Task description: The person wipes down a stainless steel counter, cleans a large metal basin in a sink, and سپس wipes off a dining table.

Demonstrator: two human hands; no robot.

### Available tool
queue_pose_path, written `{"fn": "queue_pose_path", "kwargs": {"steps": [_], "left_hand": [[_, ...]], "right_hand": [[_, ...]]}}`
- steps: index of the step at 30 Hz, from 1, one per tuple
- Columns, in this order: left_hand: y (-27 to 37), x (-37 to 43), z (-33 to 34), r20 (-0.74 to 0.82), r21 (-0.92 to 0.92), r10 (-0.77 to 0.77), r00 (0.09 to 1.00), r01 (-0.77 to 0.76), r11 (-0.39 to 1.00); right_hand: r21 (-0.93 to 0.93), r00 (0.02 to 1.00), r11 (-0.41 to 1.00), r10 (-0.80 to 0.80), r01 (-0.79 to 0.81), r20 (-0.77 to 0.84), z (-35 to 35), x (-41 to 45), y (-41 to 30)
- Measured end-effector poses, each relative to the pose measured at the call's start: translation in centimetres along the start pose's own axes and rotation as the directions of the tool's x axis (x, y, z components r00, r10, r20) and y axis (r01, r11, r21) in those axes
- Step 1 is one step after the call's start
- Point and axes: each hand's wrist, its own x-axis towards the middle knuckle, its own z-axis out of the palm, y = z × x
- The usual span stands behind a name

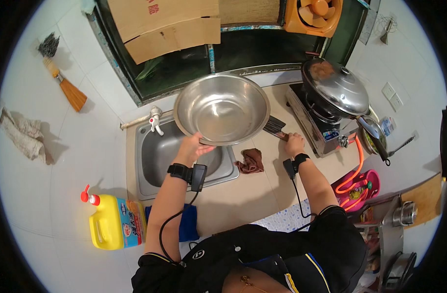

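Observation:
My left hand (191,149) grips the near rim of a wide stainless steel basin (223,110). The basin is tilted toward me, shows a bare inside, and covers part of the steel sink (229,175). Over on the right, my right hand (294,144) is closed around the brown handle of a dark, flat-bladed kitchen tool (274,125). Part of that blade passes behind the basin's right edge; its exact kind is unclear. Between my hands a crumpled brown cloth (251,161) lies on the countertop (258,192).
A lidded wok (335,88) sits on a portable gas stove (318,128), its handle jutting toward me. An orange hose (359,154) runs down to a pink bucket (372,183). The faucet (155,121) stands behind the sink. A yellow detergent jug (108,221) is at left.

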Motion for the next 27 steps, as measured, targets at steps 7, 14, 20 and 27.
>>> {"fn": "queue_pose_path", "kwargs": {"steps": [7,14,20,27], "left_hand": [[-3.8,4.4,3.6,0.151,-0.153,-0.202,0.968,0.224,0.962],[-6.7,6.4,7.5,0.201,-0.111,-0.149,0.968,0.174,0.979],[-8.5,5.9,11.2,0.210,-0.241,-0.169,0.963,0.219,0.946],[-10.1,3.9,10.9,0.280,-0.004,-0.206,0.937,0.216,0.976]], "right_hand": [[0.347,0.985,0.929,-0.162,0.133,0.058,-3.1,-4.7,0.4],[0.374,1.000,0.928,0.006,-0.006,0.000,-3.1,-11.2,3.1],[0.467,0.998,0.884,0.054,-0.035,-0.028,-3.8,-13.5,4.8],[0.940,0.938,0.217,0.285,-0.264,0.198,-7.5,-17.1,4.2]]}}
